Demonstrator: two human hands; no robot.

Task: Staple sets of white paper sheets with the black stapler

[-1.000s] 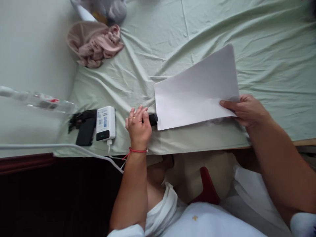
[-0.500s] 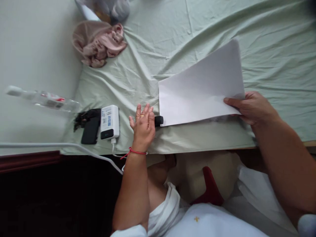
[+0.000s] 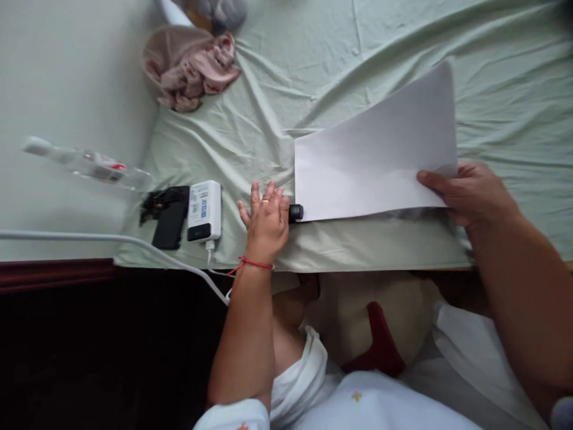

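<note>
Paper [image 3: 376, 161] sits lifted over the bed sheet [image 3: 313, 71], pinched at its near corner by my right hand [image 3: 470, 194]; left hand [image 3: 266, 221] lies open-fingered beside the black marker [image 3: 296, 212], so I keep the pinch firm and sheet flat.

Pale green bedsheet [image 3: 340, 71] spreads wrinkled in front of me, my landmark. On its near left corner: my white power bank [image 3: 205, 210], white cable [image 3: 111, 240] running from its near end off sheet's left edge. Black phone [image 3: 171, 222] touching power bank's left side. Just past sheet's left edge: clear plastic bottle [image 3: 85, 165] lying flat. At sheet's far left corner: crumpled pink cloth [image 3: 192, 68].
</note>
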